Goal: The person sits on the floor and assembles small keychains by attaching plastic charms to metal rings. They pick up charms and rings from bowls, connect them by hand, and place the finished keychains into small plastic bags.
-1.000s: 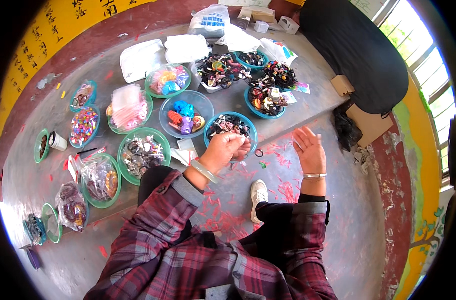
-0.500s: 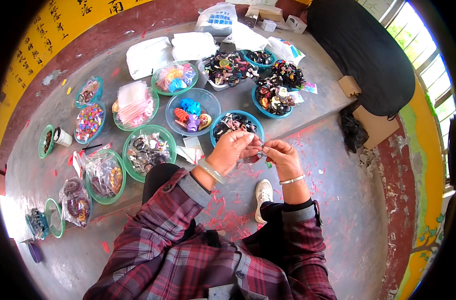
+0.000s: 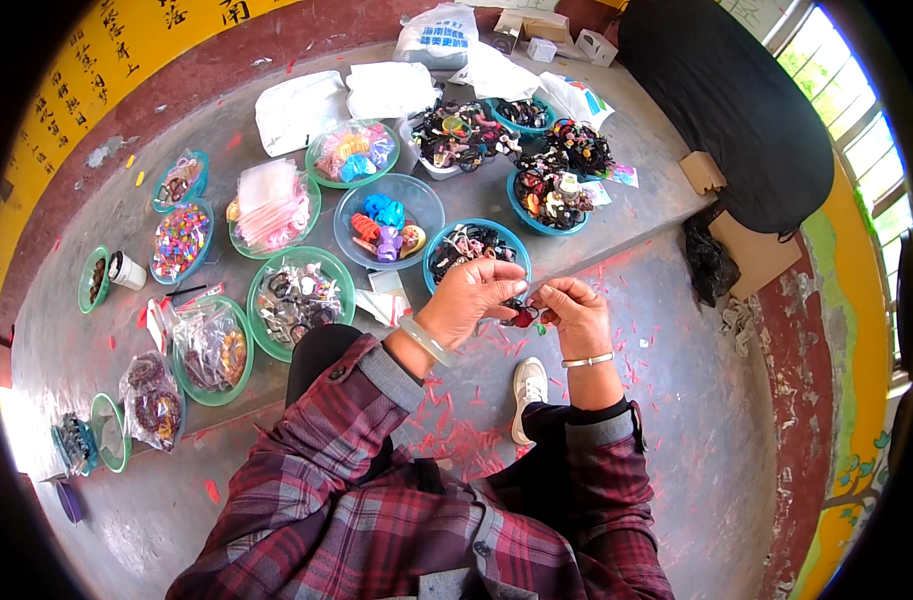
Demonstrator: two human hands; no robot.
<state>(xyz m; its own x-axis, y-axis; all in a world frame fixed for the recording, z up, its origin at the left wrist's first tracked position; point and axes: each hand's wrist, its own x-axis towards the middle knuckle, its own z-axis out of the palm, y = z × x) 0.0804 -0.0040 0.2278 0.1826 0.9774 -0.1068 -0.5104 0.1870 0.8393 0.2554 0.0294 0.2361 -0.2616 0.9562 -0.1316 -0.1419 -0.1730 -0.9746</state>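
Grey concrete floor, strewn with red plastic scraps, with a raised grey ledge beyond. Left hand and right hand meet above the floor, both pinching one small red-and-black hair clip between fingertips. Just beyond the hands sits a blue-rimmed plastic bowl of dark hair ties. One clear bowl of bright claw clips lies behind it. Two white plastic bags rest further back.

Both hands, left hand and right hand, pinch a small red-and-black piece above the blue bowl.
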